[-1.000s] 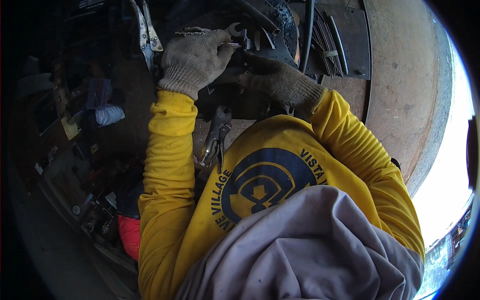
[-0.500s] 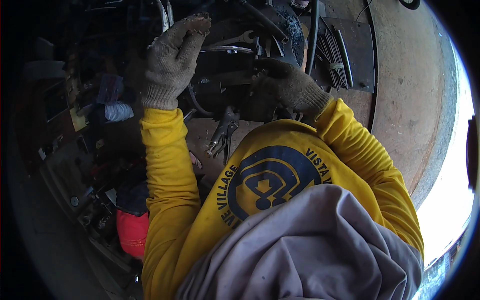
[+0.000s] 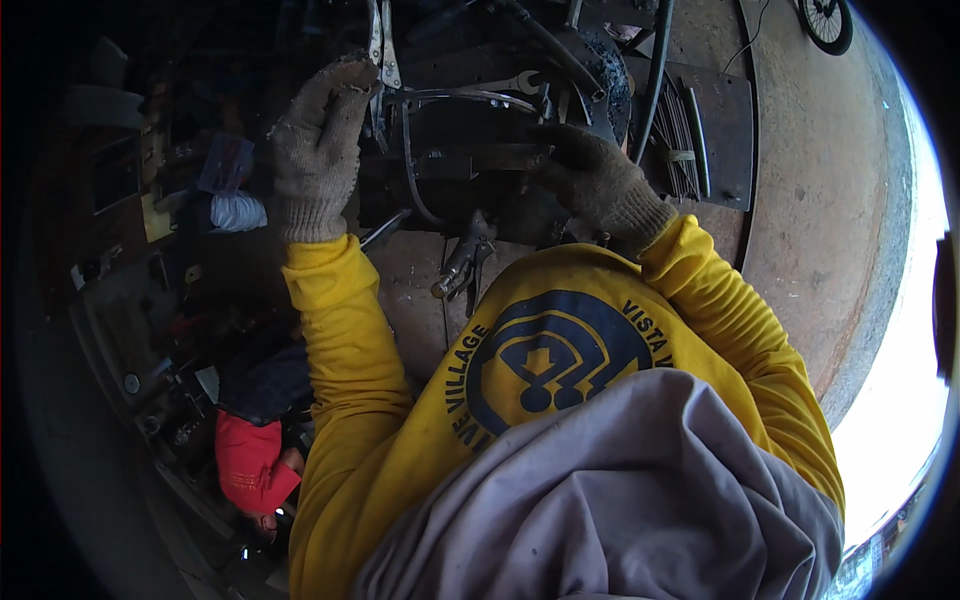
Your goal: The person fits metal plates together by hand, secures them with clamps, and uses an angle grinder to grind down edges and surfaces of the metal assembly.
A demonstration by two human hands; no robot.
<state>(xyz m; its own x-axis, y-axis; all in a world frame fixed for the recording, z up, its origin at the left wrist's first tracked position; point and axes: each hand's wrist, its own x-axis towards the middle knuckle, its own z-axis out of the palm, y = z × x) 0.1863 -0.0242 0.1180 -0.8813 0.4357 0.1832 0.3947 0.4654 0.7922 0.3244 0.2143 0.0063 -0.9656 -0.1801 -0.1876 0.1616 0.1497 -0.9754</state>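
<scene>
Overhead, a dark greasy engine block, cable-wrapped.

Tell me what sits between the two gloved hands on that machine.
In the head view, between the left hand and the right hand sits the dark machine body, crossed by a thin curved cable with a silver wrench on top.
</scene>
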